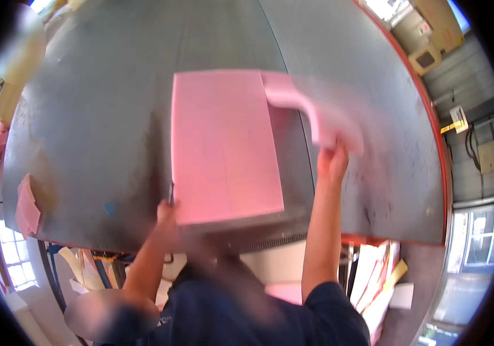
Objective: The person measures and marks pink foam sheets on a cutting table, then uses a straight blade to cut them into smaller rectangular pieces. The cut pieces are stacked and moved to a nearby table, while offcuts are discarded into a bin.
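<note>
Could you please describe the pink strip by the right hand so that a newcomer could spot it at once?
On the big grey table lies a large pink sheet. Just to its right, the right hand holds the pink strip. Unlike the flat, four-sided sheet, it is narrow and bends in a curve.

Brt w/ glare at windows, pink strip motion-blurred, fisheye rim blk.

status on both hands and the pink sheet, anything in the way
Left hand on slim dark object, right hand gripping curved pink strip. Pink sheet lying on table. Pink scrap off left, away from both hands.
</note>
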`<state>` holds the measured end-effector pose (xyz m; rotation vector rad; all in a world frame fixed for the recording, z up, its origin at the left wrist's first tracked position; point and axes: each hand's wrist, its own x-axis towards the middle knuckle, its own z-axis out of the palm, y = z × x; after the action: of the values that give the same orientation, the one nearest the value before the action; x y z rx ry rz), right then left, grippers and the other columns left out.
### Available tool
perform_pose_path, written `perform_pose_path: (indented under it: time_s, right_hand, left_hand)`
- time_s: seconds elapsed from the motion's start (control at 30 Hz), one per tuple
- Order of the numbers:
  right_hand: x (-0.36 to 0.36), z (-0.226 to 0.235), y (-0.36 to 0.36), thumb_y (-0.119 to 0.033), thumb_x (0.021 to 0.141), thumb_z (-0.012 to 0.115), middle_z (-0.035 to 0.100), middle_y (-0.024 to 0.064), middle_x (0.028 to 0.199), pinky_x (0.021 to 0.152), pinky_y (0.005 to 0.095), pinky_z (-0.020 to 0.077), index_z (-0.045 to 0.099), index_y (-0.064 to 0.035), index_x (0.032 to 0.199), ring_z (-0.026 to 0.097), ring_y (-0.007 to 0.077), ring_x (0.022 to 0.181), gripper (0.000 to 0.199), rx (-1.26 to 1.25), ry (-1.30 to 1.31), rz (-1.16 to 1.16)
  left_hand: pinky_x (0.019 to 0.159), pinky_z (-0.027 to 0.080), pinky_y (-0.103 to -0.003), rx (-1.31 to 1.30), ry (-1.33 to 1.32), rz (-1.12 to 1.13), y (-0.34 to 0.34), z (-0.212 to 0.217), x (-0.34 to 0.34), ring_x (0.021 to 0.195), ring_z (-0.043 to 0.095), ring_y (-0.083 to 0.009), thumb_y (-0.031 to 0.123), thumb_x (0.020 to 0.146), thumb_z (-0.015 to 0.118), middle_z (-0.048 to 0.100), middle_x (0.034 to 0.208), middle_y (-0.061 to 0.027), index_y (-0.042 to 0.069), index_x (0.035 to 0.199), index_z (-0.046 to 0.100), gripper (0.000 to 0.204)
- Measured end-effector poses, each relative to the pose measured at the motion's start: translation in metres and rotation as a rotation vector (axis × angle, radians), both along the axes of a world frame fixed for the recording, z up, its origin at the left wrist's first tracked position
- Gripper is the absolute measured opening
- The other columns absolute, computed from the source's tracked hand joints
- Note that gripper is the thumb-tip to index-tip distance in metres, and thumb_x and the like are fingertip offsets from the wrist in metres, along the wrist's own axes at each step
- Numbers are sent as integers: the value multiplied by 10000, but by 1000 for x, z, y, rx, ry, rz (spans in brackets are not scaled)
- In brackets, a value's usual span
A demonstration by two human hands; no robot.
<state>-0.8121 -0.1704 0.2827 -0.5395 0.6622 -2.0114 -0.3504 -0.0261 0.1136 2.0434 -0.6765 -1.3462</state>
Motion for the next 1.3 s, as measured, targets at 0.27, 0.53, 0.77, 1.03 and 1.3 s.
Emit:
perform_pose_path:
  time_s: [0.27, 0.53, 0.77, 1.03, 1.3]
  right_hand:
    - [109, -9, 67, -4, 915, 605, 588, 96, 1280, 926, 301, 534, 498, -8, 1307, 610, 197, 1116, 406, 204, -108, 81]
    - [140, -169, 136, 87, 867, 588, 567, 110, 1250, 847, 419, 573, 490, -69, 1321, 599, 275, 1094, 490, 893, -170, 77]
    - [121, -193, 151, 48, 873, 622, 611, 93, 1143, 833, 436, 579, 524, -145, 1278, 634, 276, 1026, 459, 1207, -64, 149]
    - [128, -197, 161, 40, 889, 621, 618, 96, 1115, 703, 376, 572, 539, -110, 1249, 641, 254, 940, 398, 896, -142, 93]
    - [150, -189, 151, -83, 821, 752, 623, 103, 1017, 673, 392, 566, 577, -62, 1146, 631, 249, 849, 370, 1272, 248, 60]
  left_hand:
    - [603, 456, -275, -160, -15, -33, 18, -87, 47, 682, 574, -95, 85, 887, 694, 644, 783, -16, 21, 1065, 641, 197]
    - [621, 464, -283, -96, 33, 2, 10, -51, 24, 678, 567, -94, 87, 877, 698, 631, 786, -1, 24, 1100, 652, 236]
    - [641, 463, -284, -100, -13, 14, 11, -41, 25, 695, 565, -93, 110, 870, 710, 626, 791, 2, 20, 1110, 651, 263]
    - [664, 457, -289, -87, -15, -9, 12, -34, 20, 711, 556, -103, 125, 870, 718, 617, 798, -6, 26, 1136, 652, 292]
    - [666, 459, -306, -60, -22, 10, 11, -39, 29, 711, 555, -110, 139, 858, 730, 623, 791, -9, 31, 1121, 658, 293]
